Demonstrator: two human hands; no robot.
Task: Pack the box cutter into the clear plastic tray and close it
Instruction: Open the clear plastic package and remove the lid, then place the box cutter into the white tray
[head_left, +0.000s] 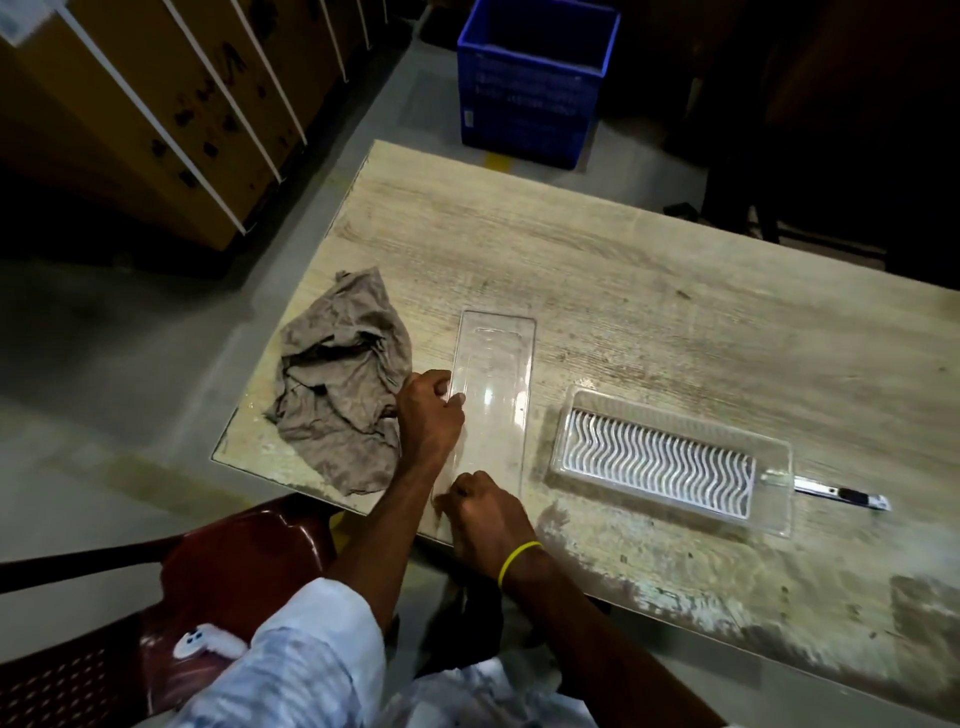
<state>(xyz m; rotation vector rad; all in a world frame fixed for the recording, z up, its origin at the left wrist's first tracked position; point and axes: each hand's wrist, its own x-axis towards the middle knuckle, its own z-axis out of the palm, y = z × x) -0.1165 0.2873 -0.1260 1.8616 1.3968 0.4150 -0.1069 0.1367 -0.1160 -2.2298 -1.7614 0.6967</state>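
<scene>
Both hands are at the near edge of the wooden table (649, 270), each pinching the same clear plastic lid (493, 384). Nearest the viewer, the right hand (485, 517), with a yellow band (519, 561) round the wrist, has its fingers curled together on the lid's near end, right at the table edge. Just beyond it, the left hand (428, 415) grips the lid's left long edge, thumb on top. Whether the lid lies flat or is raised slightly off the wood cannot be told.

To the right of the lid, apart from it, sits the clear plastic tray (670, 460), running along the near edge. Inside it lies a white insert with wavy ridges (657, 462). The box cutter (841, 493) lies on the table just past the tray's right end, its silver and black body pointing away toward the table's right side; its near tip appears to meet or slip under the tray's rim, but this is unclear.

Left of the hands, a crumpled grey-brown cloth (337, 384) rests by the table's near-left corner. Beyond the far edge, a blue crate (535, 83) stands on the floor.

By the look of it, the task has barely started: the cutter is not yet in the tray, and the lid is separate, so packing and closing both remain.
</scene>
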